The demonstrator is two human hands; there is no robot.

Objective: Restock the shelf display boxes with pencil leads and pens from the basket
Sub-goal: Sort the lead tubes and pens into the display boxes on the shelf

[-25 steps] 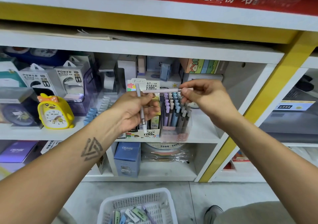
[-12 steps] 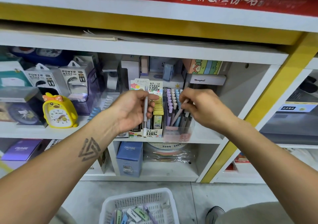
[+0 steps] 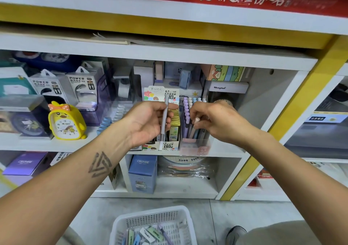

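Since a second ago, dropped from a level hold between both hands to a near-upright slant in the clear pen box (image 3: 194,143), the pale pink-capped pen (image 3: 195,122), pinched at its top by the curled fingers of the right hand (image 3: 212,121) and part-way down among the pens already racked there; meanwhile, kept by the left hand (image 3: 148,123), the second, grey-white pen (image 3: 164,122), upright, clamped between thumb and curled fingers just in front of the pencil lead display box (image 3: 165,131). Judged partly done: lead box showing a tight row of yellow-topped packs, pen box well filled with lilac, white and blue caps in neat ranks, one pen going in, one more waiting in hand. Left to do, by the look of it: seating this pen, slotting the held one, then clearing the white basket (image 3: 131,224) on the floor below, holding several flat pastel packs and at least one lilac pen. Materials: pens slim, smooth plastic cylinders with rounded caps, matte pastel; pen box thin transparent plastic with a printed pink base, likely light and easy to nudge; lead box glossy printed card, tall back panel, stepped front; lead packs small flat rectangles, slick-looking; basket rigid white plastic, perforated lattice walls, rounded rim; shelf (image 3: 222,151) smooth white laminate, flat.
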